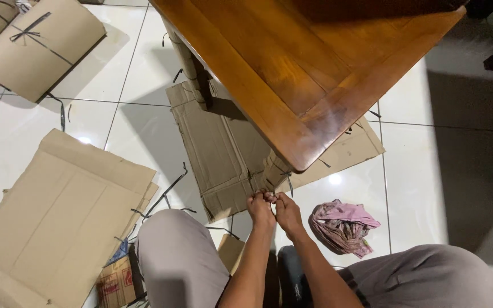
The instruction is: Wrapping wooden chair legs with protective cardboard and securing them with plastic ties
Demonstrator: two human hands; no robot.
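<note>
Nearest the camera, the person's grey-trousered knees (181,256) framed both forearms, which reached toward twelve o'clock until the left hand (259,209) and right hand (287,212) met, touching, fingers pinched closed on something too small to make out at the foot of the cardboard-wrapped table leg (273,174). A crumpled pink rag (342,226) lay on the white tiled floor (412,188) at three o'clock of the hands, near them. Farther off, flattened cardboard sheets (67,211) spread at nine o'clock, another cardboard piece (221,145) lay beneath the leg, and the polished wooden tabletop (309,63) filled twelve o'clock.
</note>
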